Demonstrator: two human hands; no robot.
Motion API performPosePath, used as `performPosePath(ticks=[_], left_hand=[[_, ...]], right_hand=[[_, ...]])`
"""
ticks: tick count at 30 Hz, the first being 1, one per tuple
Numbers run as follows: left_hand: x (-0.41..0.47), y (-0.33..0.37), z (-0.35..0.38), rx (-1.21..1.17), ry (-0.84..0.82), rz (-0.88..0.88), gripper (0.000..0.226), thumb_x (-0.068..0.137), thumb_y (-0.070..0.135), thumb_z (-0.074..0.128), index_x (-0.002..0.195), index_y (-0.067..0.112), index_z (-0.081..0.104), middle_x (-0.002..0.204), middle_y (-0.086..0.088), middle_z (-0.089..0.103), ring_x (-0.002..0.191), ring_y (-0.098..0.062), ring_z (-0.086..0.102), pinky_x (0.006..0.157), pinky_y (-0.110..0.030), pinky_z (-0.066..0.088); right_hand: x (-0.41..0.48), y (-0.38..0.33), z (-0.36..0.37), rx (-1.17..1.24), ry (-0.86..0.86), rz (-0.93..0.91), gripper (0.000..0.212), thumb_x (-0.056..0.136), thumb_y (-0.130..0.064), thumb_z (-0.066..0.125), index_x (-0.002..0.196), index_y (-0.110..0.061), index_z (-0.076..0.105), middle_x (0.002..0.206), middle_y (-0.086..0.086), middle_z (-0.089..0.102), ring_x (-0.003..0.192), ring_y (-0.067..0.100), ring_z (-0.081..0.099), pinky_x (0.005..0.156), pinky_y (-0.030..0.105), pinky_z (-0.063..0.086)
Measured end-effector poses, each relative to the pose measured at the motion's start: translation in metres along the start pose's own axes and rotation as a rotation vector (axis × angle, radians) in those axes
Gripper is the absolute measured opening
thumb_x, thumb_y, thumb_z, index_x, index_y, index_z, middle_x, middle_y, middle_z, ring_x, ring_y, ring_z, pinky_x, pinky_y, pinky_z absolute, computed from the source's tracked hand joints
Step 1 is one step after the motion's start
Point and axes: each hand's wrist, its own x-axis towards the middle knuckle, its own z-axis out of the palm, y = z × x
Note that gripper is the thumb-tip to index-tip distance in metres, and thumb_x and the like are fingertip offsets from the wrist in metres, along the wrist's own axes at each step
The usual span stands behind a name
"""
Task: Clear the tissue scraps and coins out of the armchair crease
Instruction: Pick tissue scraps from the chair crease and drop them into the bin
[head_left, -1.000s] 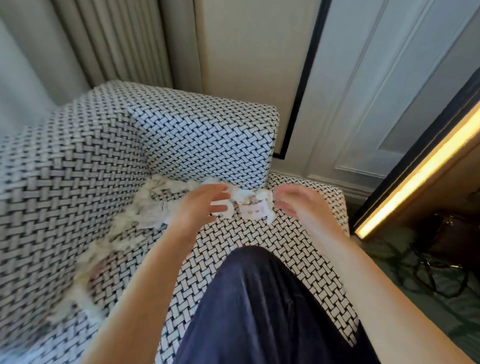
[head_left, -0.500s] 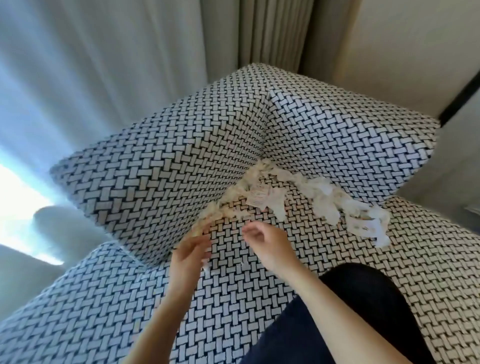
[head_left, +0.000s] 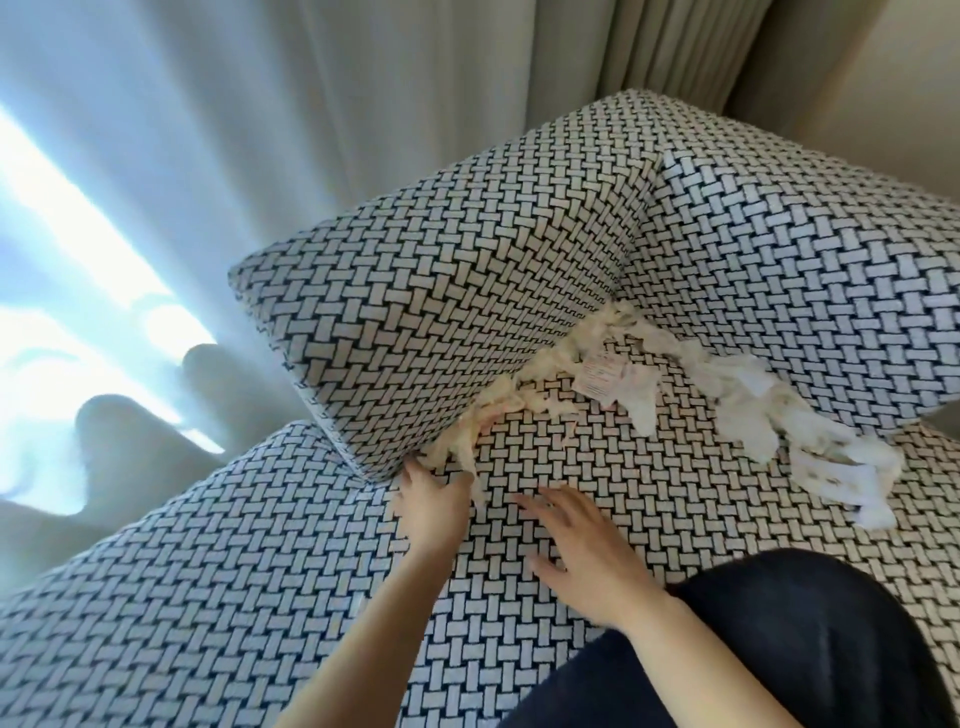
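**Hands.** The left hand (head_left: 431, 501) reaches to the near end of the crease (head_left: 545, 366), fingertips in among the yellowish tissue scraps (head_left: 498, 415). Whether it pinches a strand or merely touches it cannot be told. The right hand (head_left: 576, 561) lies flat on the seat cushion (head_left: 260, 597), fingers spread, holding nothing.

**Task items.** The scraps run along the crease between the seat and the left upright panel (head_left: 441, 291) up to the corner. They continue as larger white tissue pieces (head_left: 748, 410) along the foot of the right upright panel (head_left: 805, 249). A printed paper slip (head_left: 602, 376) lies among them near the corner. No coins are visible — if present, they are presumably under the tissue or down in the crease.

**Surroundings.** A dark-trousered knee (head_left: 805, 649) rests on the seat. Curtains (head_left: 260, 130) hang behind.

**Risks.**
- The tissue looks thin and shredded. A tug on one strand would likely tear it and leave fragments wedged.
- A loose sweep could scatter bits over the woven pattern, where white scraps are hard to spot.
- Fingers pushed in blind could drive coins deeper.
- Pulling tissue out quickly could flick a coin off the seat — out of sight.
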Motion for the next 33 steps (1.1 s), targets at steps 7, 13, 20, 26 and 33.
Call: performPosePath(ticks=[7, 13, 20, 26, 33], left_hand=[[-0.001, 0.025, 0.028, 0.397, 0.047, 0.076, 0.079, 0.089, 0.033, 0.051, 0.150, 0.011, 0.005, 0.155, -0.006, 0.017, 0.140, -0.026, 0.018, 0.108, -0.047, 0.023], [0.012, 0.030, 0.034, 0.362, 0.082, -0.025, 0.061, 0.092, 0.034, 0.048, 0.145, 0.022, 0.022, 0.154, -0.003, 0.019, 0.136, -0.027, 0.024, 0.105, -0.049, 0.027], [0.010, 0.035, 0.042, 0.377, 0.104, 0.014, 0.049, 0.093, 0.021, 0.047, 0.140, 0.029, 0.032, 0.147, 0.004, 0.034, 0.129, -0.025, 0.028, 0.098, -0.048, 0.030], [0.016, 0.029, 0.046, 0.359, 0.077, 0.089, 0.061, 0.092, 0.022, 0.050, 0.145, 0.028, 0.019, 0.148, 0.007, 0.033, 0.131, -0.024, 0.028, 0.101, -0.049, 0.026], [0.025, 0.030, 0.044, 0.302, 0.014, 0.184, 0.046, 0.093, 0.029, 0.048, 0.138, 0.033, 0.038, 0.146, 0.005, 0.035, 0.131, -0.024, 0.032, 0.107, -0.055, 0.027]], right_hand=[[-0.002, 0.000, 0.000, 0.071, 0.002, 0.008, 0.063, 0.097, -0.046, 0.041, 0.150, -0.034, 0.008, 0.157, -0.010, 0.010, 0.144, 0.010, 0.005, 0.116, 0.028, 0.008], [-0.002, 0.000, -0.002, 0.164, 0.010, 0.029, 0.063, 0.097, -0.043, 0.044, 0.150, -0.031, 0.013, 0.156, -0.010, 0.015, 0.143, 0.008, 0.010, 0.116, 0.028, 0.011], [-0.001, 0.006, -0.009, 0.336, 0.020, 0.094, 0.064, 0.097, -0.042, 0.045, 0.151, -0.033, 0.012, 0.156, -0.009, 0.018, 0.143, 0.009, 0.013, 0.114, 0.026, 0.013], [0.000, 0.008, -0.013, 0.452, 0.036, 0.145, 0.061, 0.097, -0.041, 0.045, 0.150, -0.034, 0.015, 0.150, -0.005, 0.029, 0.136, 0.009, 0.024, 0.112, 0.026, 0.020], [0.006, 0.013, -0.011, 0.518, 0.073, 0.181, 0.058, 0.097, -0.041, 0.044, 0.149, -0.032, 0.018, 0.154, -0.008, 0.024, 0.142, 0.010, 0.016, 0.114, 0.028, 0.015]])
